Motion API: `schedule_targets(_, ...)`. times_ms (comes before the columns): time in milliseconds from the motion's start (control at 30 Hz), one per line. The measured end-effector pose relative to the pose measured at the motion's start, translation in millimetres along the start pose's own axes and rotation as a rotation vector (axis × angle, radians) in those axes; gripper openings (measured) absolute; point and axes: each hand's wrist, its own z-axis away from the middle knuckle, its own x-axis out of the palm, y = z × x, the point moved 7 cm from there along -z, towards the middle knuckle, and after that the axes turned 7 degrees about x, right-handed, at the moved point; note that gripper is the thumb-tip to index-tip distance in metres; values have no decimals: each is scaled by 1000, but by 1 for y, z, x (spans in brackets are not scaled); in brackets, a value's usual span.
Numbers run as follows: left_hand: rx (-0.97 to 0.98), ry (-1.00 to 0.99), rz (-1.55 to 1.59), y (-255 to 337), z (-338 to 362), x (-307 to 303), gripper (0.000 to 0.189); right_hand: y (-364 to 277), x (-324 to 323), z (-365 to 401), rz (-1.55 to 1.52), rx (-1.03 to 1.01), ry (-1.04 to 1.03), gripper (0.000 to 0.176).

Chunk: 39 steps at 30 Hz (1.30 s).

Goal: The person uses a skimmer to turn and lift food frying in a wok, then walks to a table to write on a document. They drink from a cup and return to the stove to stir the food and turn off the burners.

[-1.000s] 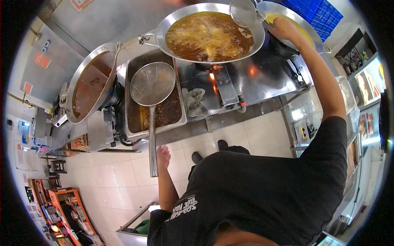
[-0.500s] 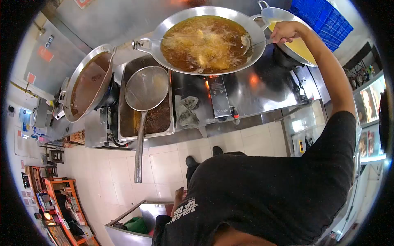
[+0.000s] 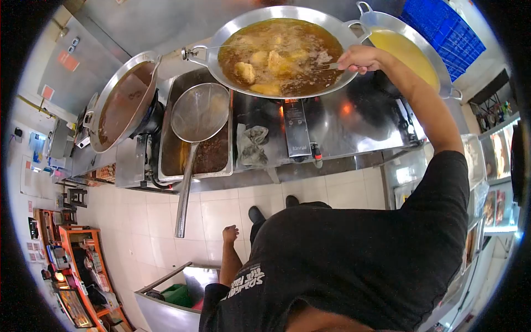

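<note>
My right hand [image 3: 360,58] grips the metal handle of a ladle [image 3: 327,65] whose bowl is sunk in the bubbling oil of a big steel wok [image 3: 221,39]. Several golden battered pieces [image 3: 268,66] float in that oil. My left hand [image 3: 230,234] hangs at my side over the tiled floor, fingers loosely apart, holding nothing. A round mesh skimmer [image 3: 199,113] lies across a drip tray [image 3: 166,166], its long handle sticking out toward me.
A second wok of dark oil [image 3: 119,108] sits left. A wok of yellow batter [image 3: 406,52] sits right. A crumpled cloth [image 3: 250,145] lies on the steel counter. A steel bin [image 3: 166,301] stands by my left leg. Blue crates [image 3: 442,25] stack far right.
My right hand pulled the ladle handle lower and to the left along the wok's rim. The fried pieces have surfaced. My left hand rose slightly and came clear of my body.
</note>
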Motion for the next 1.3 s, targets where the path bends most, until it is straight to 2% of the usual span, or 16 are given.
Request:
schedule_targets(33, -15, -39, 29, -7, -6, 1, 20, -3, 6, 1, -8, -6, 26, 14)
schedule_targets(133, 140, -113, -80, 6, 24, 14, 18, -12, 9, 22, -7, 39, 130, 16)
schedule_targets(267, -103, -56, -219, -27, 43, 14, 21, -9, 32, 6, -140, -67, 50, 13)
schedule_targets(367, -134, -113, -222, -74, 25, 5, 24, -16, 46, 10, -206, -81, 127, 11)
schedule_targets(467, -118, -82, -239, -67, 26, -7, 25, -7, 43, 33, -230, -123, 79, 12)
schedule_targets(567, -119, -70, -270, -51, 33, -8, 25, 4, 48, 54, -260, -100, 143, 12)
schedule_targets(633, 209, -229, -625, -31, 33, -4, 26, 13, 48, 64, -248, -99, 167, 12)
schedule_targets(767, 254, -310, -727, -18, 16, -20, 21, 17, 51, 93, -206, -75, 276, 13)
schedule_targets(933, 308, -313, -565, -13, -35, -46, 16, 9, 52, 123, -154, -31, 424, 17)
schedule_targets(967, 145, -585, -355, -32, -61, -46, 7, 10, 52, 129, -135, -10, 444, 17)
schedule_targets(1000, -105, -484, -59, -34, -59, -53, 5, 10, 50, 135, -115, 7, 464, 17)
schedule_targets(1067, -57, -645, 37, -11, -47, -48, 7, 6, 47, 142, -28, 19, 541, 16)
schedule_targets(1133, 575, -609, -536, -5, -65, -55, 6, 5, 46, 147, 100, 27, 649, 17)
schedule_targets(1167, 889, -567, -819, -1, -58, -55, 7, 7, 47, 146, 131, 46, 655, 11)
schedule_targets(1233, 639, -511, -778, 0, -50, -63, 6, 5, 51, 142, 194, 84, 661, 16)
schedule_targets(1300, 711, -624, -888, 1, -44, -64, 8, -5, 65, 144, 317, 146, 722, 17)
